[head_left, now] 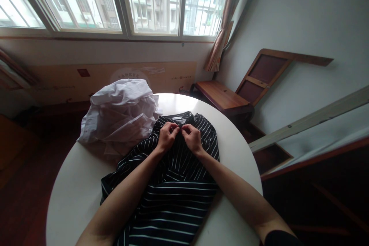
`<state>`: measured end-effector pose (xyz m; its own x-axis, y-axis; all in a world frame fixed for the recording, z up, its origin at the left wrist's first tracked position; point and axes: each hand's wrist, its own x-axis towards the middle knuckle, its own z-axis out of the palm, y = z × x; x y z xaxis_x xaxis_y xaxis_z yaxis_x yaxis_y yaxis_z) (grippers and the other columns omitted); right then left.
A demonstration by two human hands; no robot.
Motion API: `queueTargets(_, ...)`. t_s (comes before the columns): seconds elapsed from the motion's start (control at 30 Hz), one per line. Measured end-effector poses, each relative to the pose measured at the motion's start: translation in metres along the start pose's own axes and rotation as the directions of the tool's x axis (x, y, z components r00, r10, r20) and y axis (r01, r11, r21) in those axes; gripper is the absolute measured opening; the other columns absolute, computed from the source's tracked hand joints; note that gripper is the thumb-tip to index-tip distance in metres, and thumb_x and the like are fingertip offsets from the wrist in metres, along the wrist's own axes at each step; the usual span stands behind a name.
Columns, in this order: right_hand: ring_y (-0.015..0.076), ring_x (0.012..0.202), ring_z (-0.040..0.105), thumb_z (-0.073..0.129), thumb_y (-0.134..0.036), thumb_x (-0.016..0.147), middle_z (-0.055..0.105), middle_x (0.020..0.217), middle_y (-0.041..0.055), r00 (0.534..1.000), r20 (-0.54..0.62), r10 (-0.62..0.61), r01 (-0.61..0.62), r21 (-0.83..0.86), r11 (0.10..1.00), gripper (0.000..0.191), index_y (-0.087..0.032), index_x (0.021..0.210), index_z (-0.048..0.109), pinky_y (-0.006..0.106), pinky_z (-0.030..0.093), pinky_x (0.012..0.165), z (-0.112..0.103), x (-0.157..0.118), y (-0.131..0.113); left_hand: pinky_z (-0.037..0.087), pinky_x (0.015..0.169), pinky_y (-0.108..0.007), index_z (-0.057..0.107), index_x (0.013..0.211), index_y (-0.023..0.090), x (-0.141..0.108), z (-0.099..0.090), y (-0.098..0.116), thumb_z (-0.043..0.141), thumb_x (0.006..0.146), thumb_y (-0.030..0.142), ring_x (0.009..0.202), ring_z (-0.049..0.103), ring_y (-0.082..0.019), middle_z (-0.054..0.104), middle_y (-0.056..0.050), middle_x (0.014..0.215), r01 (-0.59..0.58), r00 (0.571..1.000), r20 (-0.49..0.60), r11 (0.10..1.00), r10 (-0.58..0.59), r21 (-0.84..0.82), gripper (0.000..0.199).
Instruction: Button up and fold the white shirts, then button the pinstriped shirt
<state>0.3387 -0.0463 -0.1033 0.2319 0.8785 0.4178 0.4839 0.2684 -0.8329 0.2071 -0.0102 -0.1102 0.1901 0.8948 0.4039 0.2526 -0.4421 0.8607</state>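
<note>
A black garment with white stripes (pixel 178 200) lies spread on a round white table (pixel 69 196), its collar at the far end. Just below the collar, my left hand (pixel 167 135) pinches the front edge of the garment. Close beside it, my right hand (pixel 192 137) pinches the same part from the other side, and the fingertips of both hands nearly meet. Whatever small detail lies between the fingertips is too small to make out. To the left of the collar a heap of white cloth (pixel 121 111) rests on the table and touches the striped garment.
Beyond the table's right far edge stands a wooden bench (pixel 221 96), with a framed wooden panel (pixel 263 71) against the wall. Barred windows (pixel 152 4) and a curtain (pixel 217 52) are at the back. A pale rail (pixel 314 119) slants along the right.
</note>
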Motion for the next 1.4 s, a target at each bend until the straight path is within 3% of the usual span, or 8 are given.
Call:
queueTargets(0.33, 0.0176, 0.066, 0.06, 0.056, -0.029, 0.077, 0.066, 0.072, 0.0032, 0.998, 0.045, 0.038, -0.039, 0.035, 0.999, 0.014, -0.019, 0.078, 0.064, 0.03, 0.048, 0.066, -0.002, -0.002, 0.001, 0.046, 0.063, -0.025, 0.067, 0.076, 0.015, 0.006, -0.002, 0.0, 0.065, 0.07, 0.031, 0.065, 0.058, -0.014, 0.067, -0.003, 0.072, 0.147, 0.988, 0.063, 0.975, -0.138, -0.165, 0.018)
queueTargets(0.57, 0.0156, 0.059, 0.057, 0.058, -0.029, 0.073, 0.062, 0.064, 0.0006, 0.984, 0.056, 0.168, -0.174, 0.133, 0.976, 0.011, -0.018, 0.072, 0.062, 0.029, 0.047, 0.06, 0.003, 0.0, 0.004, 0.047, 0.068, -0.026, 0.067, 0.075, 0.017, 0.0, 0.0, 0.002, 0.064, 0.073, 0.028, 0.07, 0.058, -0.014, 0.065, -0.003, 0.078, 0.024, 1.0, -0.008, 1.0, -0.024, -0.008, 0.012)
queueTargets(0.73, 0.0122, 0.056, 0.057, 0.07, -0.033, 0.065, 0.062, 0.065, -0.0004, 0.882, 0.306, 0.357, -0.471, 0.562, 0.68, 0.02, -0.017, 0.072, 0.06, 0.026, 0.049, 0.054, 0.005, 0.003, 0.01, 0.049, 0.068, -0.026, 0.069, 0.077, 0.018, -0.003, -0.001, 0.003, 0.061, 0.078, 0.029, 0.074, 0.061, -0.015, 0.065, -0.004, 0.081, -0.029, 0.998, 0.049, 0.998, 0.032, -0.063, 0.014)
queueTargets(0.9, 0.0135, 0.061, 0.061, 0.068, -0.033, 0.072, 0.066, 0.072, 0.003, 0.795, 0.463, 0.392, -0.606, 0.593, 0.53, 0.019, -0.016, 0.078, 0.062, 0.027, 0.052, 0.057, 0.001, 0.001, 0.006, 0.05, 0.073, -0.028, 0.071, 0.082, 0.019, -0.007, -0.001, 0.005, 0.059, 0.079, 0.025, 0.078, 0.062, -0.015, 0.067, -0.005, 0.085, -0.082, 0.996, 0.031, 0.996, 0.084, -0.046, 0.014)
queueTargets(1.13, 0.0102, 0.049, 0.054, 0.068, -0.026, 0.067, 0.062, 0.062, -0.004, 0.805, 0.196, 0.56, -0.512, 0.707, 0.488, 0.016, -0.02, 0.073, 0.056, 0.021, 0.043, 0.043, -0.004, 0.012, 0.001, 0.047, 0.062, -0.025, 0.062, 0.068, 0.015, 0.009, -0.012, -0.009, 0.071, 0.064, 0.031, 0.062, 0.057, -0.013, 0.063, -0.001, 0.066, 0.167, 0.971, -0.143, 0.971, -0.192, -0.169, 0.019)
queueTargets(1.23, 0.0108, 0.05, 0.055, 0.066, -0.026, 0.067, 0.062, 0.062, -0.0039, 0.808, 0.157, 0.568, -0.477, 0.74, 0.474, 0.015, -0.021, 0.072, 0.053, 0.022, 0.045, 0.046, -0.014, 0.021, -0.002, 0.046, 0.063, -0.026, 0.061, 0.075, 0.015, 0.017, -0.025, -0.007, 0.066, 0.07, 0.03, 0.062, 0.056, -0.013, 0.061, -0.002, 0.069, 0.183, 0.94, -0.285, 0.982, -0.19, -0.05, 0.017)
queueTargets(1.3, 0.0117, 0.053, 0.056, 0.066, -0.03, 0.068, 0.063, 0.065, -0.0024, 0.846, 0.211, 0.491, -0.478, 0.709, 0.519, 0.018, -0.02, 0.076, 0.055, 0.024, 0.047, 0.049, -0.017, 0.025, -0.007, 0.046, 0.067, -0.028, 0.062, 0.086, 0.015, 0.015, -0.032, 0.005, 0.061, 0.076, 0.028, 0.068, 0.056, -0.014, 0.063, -0.005, 0.081, 0.12, 0.942, -0.328, 0.984, -0.071, 0.132, 0.017)
queueTargets(1.4, 0.0115, 0.054, 0.057, 0.069, -0.037, 0.066, 0.064, 0.066, -0.0019, 0.883, 0.26, 0.39, -0.456, 0.67, 0.586, 0.027, -0.019, 0.08, 0.057, 0.025, 0.048, 0.053, -0.017, 0.028, -0.018, 0.044, 0.074, -0.03, 0.062, 0.093, 0.017, 0.004, -0.036, 0.03, 0.054, 0.083, 0.028, 0.079, 0.057, -0.017, 0.062, -0.007, 0.09, -0.055, 0.962, -0.224, 0.911, 0.159, 0.409, 0.018)
